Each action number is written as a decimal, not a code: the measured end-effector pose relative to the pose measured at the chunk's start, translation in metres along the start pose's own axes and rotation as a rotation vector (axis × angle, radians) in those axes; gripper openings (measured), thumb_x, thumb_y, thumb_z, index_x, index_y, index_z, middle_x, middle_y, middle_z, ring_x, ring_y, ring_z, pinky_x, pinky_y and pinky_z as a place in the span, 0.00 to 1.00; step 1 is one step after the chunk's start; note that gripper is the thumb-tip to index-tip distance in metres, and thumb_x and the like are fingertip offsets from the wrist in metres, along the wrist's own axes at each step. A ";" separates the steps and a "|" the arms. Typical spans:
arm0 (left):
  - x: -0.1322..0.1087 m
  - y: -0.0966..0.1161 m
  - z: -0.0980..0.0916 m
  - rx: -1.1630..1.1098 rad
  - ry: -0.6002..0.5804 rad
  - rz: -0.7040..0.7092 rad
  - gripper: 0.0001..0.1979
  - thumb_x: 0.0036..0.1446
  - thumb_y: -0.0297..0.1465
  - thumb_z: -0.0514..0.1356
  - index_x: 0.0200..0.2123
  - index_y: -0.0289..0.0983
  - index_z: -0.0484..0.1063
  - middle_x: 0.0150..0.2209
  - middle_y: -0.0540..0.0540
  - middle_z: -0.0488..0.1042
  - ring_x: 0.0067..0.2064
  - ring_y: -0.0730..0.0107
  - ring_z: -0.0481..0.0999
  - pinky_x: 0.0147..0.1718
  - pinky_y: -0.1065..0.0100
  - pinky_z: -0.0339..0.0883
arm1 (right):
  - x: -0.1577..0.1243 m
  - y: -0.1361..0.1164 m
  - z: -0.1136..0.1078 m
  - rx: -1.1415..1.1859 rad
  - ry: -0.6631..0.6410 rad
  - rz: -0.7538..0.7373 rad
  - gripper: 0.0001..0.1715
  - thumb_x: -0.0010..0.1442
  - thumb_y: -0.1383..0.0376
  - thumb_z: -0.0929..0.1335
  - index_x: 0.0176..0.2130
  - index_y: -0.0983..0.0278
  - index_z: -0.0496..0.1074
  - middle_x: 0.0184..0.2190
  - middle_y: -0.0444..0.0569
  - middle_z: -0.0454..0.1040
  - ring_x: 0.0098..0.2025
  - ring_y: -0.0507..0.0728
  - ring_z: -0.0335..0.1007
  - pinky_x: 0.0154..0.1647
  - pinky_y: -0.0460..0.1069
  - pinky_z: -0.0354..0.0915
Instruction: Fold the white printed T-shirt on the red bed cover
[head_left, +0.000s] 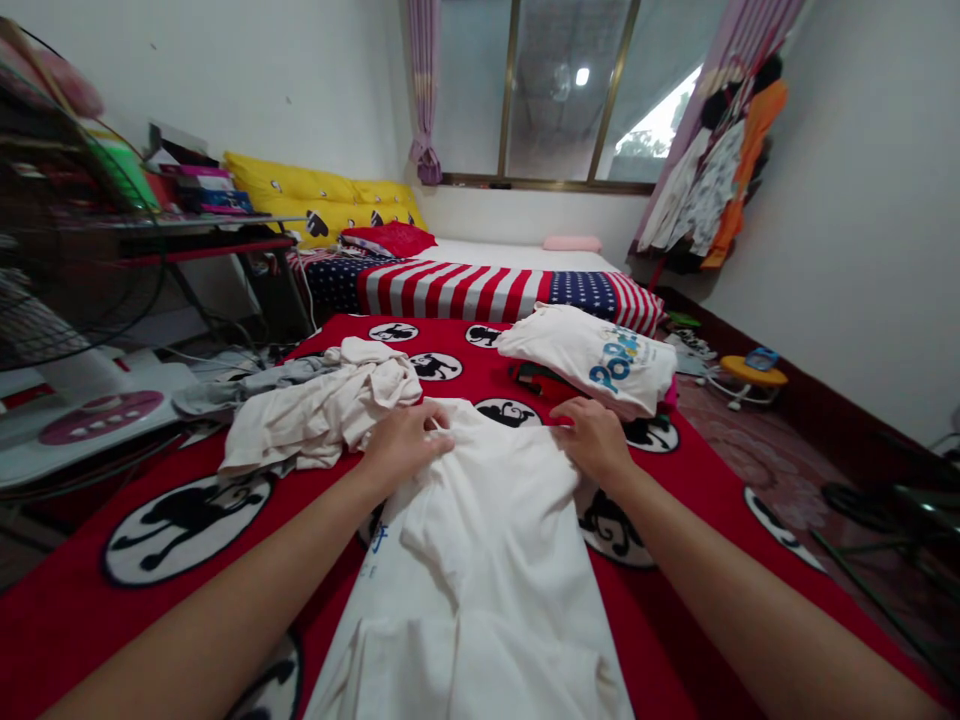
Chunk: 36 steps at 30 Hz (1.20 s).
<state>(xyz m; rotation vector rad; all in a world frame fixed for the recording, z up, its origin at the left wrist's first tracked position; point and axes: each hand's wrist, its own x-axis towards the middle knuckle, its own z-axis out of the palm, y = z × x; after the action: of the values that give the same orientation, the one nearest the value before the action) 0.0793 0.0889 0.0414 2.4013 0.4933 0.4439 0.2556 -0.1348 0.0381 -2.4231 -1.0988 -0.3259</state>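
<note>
Your left hand (405, 447) looks pinched together on the collar of the white shirt (480, 560), and your right hand (596, 440) sits open on its other shoulder. The shirt lies on the red blanket (60, 560). Tug too hard and it could bunch into the beige pile (315, 415) just beside it.

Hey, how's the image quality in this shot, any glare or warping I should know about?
In the head view, the window is the brightest area, washed out at its right pane; wide-angle warping makes the walls lean and stretches the left forearm and right forearm toward the bottom corners; the white T-shirt looks sharp, with only soft shadows in its folds.
</note>
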 end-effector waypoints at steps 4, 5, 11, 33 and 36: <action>-0.026 0.004 -0.003 0.233 0.214 0.260 0.09 0.53 0.29 0.61 0.39 0.39 0.74 0.42 0.44 0.73 0.47 0.57 0.72 0.48 0.58 0.64 | -0.017 0.023 -0.008 0.062 0.266 0.238 0.12 0.57 0.63 0.66 0.40 0.64 0.73 0.40 0.53 0.76 0.39 0.58 0.72 0.40 0.50 0.63; -0.035 0.006 -0.005 0.225 0.231 0.319 0.07 0.55 0.27 0.59 0.38 0.39 0.74 0.43 0.44 0.73 0.48 0.58 0.71 0.49 0.58 0.64 | -0.025 0.028 -0.011 0.083 0.272 0.311 0.11 0.57 0.61 0.65 0.39 0.64 0.73 0.37 0.51 0.77 0.37 0.58 0.72 0.37 0.50 0.63; -0.072 0.027 0.006 0.039 -0.025 0.489 0.12 0.60 0.24 0.53 0.42 0.37 0.75 0.47 0.43 0.74 0.49 0.66 0.74 0.49 0.66 0.67 | -0.063 0.025 -0.024 0.021 -0.112 0.384 0.14 0.56 0.54 0.66 0.31 0.59 0.75 0.28 0.47 0.77 0.33 0.58 0.72 0.28 0.48 0.56; -0.063 0.029 0.039 0.242 -0.167 0.471 0.32 0.59 0.43 0.60 0.63 0.36 0.60 0.68 0.33 0.49 0.69 0.47 0.44 0.64 0.46 0.47 | -0.050 -0.017 -0.017 -0.191 0.126 0.029 0.23 0.61 0.57 0.64 0.53 0.65 0.67 0.52 0.59 0.71 0.52 0.64 0.70 0.46 0.56 0.67; -0.075 0.021 0.017 0.097 -0.066 0.411 0.23 0.60 0.34 0.59 0.58 0.36 0.66 0.65 0.35 0.58 0.66 0.53 0.56 0.62 0.53 0.55 | -0.073 -0.011 -0.009 -0.022 -0.097 -0.266 0.23 0.64 0.59 0.62 0.56 0.63 0.66 0.59 0.57 0.66 0.59 0.63 0.64 0.57 0.59 0.62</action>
<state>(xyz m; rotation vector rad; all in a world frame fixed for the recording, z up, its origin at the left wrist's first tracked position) 0.0260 0.0304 0.0281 2.6047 -0.0142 0.5238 0.1992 -0.1797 0.0207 -2.3336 -1.4725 -0.3094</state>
